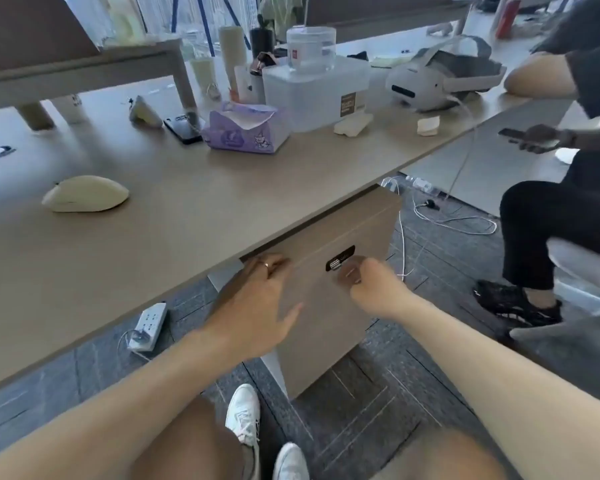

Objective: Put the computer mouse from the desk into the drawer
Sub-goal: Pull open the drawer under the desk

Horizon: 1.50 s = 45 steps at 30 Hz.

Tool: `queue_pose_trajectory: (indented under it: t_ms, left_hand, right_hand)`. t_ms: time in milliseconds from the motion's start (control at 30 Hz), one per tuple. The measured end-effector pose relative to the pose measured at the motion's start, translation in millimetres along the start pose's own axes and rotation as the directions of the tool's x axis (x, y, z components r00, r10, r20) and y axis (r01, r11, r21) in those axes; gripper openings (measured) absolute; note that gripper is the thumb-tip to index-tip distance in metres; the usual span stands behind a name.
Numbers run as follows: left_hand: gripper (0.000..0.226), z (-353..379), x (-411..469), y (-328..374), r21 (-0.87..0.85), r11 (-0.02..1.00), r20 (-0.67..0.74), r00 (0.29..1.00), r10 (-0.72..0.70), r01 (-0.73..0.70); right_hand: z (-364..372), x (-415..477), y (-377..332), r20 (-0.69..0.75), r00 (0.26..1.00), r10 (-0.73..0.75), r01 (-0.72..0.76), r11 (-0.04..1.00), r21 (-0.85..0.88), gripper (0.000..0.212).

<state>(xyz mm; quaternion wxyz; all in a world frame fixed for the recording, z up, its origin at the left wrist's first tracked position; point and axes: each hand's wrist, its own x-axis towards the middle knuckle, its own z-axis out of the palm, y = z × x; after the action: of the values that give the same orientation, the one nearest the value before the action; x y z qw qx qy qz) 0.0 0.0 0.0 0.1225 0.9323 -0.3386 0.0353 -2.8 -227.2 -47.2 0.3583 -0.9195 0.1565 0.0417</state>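
Under the desk (187, 209) edge, both hands press the closed tan drawer front (326, 306): left hand (257, 306) splayed, right hand (371, 289) curled empty. The cream oval computer mouse (85, 194) lies far left, nearer the left hand.

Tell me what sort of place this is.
Most likely a shared office: a long desk with a drawer cabinet beneath, a computer mouse and VR headset on top, a power strip on carpet tiles.

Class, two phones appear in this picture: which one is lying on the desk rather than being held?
The black phone lying flat on the desk, just left of the purple tissue pack. The other phone is held by the seated person at right.
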Motion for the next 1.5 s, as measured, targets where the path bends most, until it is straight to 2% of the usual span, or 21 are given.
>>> queue_pose_trajectory:
  t_ms: [67, 133, 200, 333, 433, 500, 633, 933, 1067, 1233, 1500]
  left_hand:
    - [0.053, 4, 2, -8, -0.075, 0.997, -0.091, 0.996, 0.006, -0.013]
    - [0.042, 13, 4, -14, -0.072, 0.997, -0.163, 0.986, 0.020, -0.032]
    - [0.035, 21, 8, -16, -0.092, 0.995, -0.207, 0.978, 0.019, -0.039]
    - [0.044, 24, 12, -22, -0.106, 0.994, -0.223, 0.975, 0.010, -0.035]
    - [0.045, 24, 13, -22, -0.126, 0.991, -0.237, 0.971, 0.018, -0.049]
    - [0.045, 25, 12, -22, -0.123, 0.991, -0.252, 0.968, 0.026, -0.058]
    - [0.047, 26, 11, -23, -0.119, 0.991, -0.251, 0.967, 0.033, -0.064]
    - [0.052, 31, 12, -26, -0.193, 0.980, -0.274, 0.962, -0.012, -0.043]
    - [0.049, 34, 13, -27, -0.227, 0.973, -0.257, 0.966, -0.020, -0.041]
    - [0.049, 35, 12, -27, -0.152, 0.987, -0.273, 0.962, 0.002, -0.045]
    - [0.053, 34, 6, -13, -0.143, 0.989, -0.273, 0.959, -0.074, 0.035]
  right_hand:
    - [9, 9, 2, 0.029, 0.995, 0.096, -0.100, 0.960, 0.261, 0.035]
    - [16, 12, -3, 0.085, 0.983, 0.163, -0.184, 0.853, 0.489, 0.029]
    - [21, 16, -9, 0.148, 0.967, 0.208, -0.255, 0.742, 0.620, 0.019]
    - [27, 26, -19, 0.206, 0.925, 0.320, -0.356, 0.536, 0.766, 0.030]
    - [27, 24, -20, 0.190, 0.934, 0.302, -0.332, 0.545, 0.770, 0.031]
    - [27, 21, -19, 0.178, 0.942, 0.286, -0.307, 0.515, 0.800, 0.029]
    - [31, 17, -13, 0.128, 0.955, 0.266, -0.255, 0.526, 0.811, 0.019]
    - [34, 9, -9, 0.088, 0.951, 0.297, -0.235, 0.505, 0.831, 0.025]
    - [32, -20, 14, 0.060, 0.956, 0.286, -0.200, 0.489, 0.849, 0.024]
    - [19, -59, 34, 0.065, 0.952, 0.298, -0.214, 0.501, 0.838, 0.023]
    - [2, -114, 58, 0.039, 0.940, 0.338, -0.229, 0.543, 0.808, 0.019]
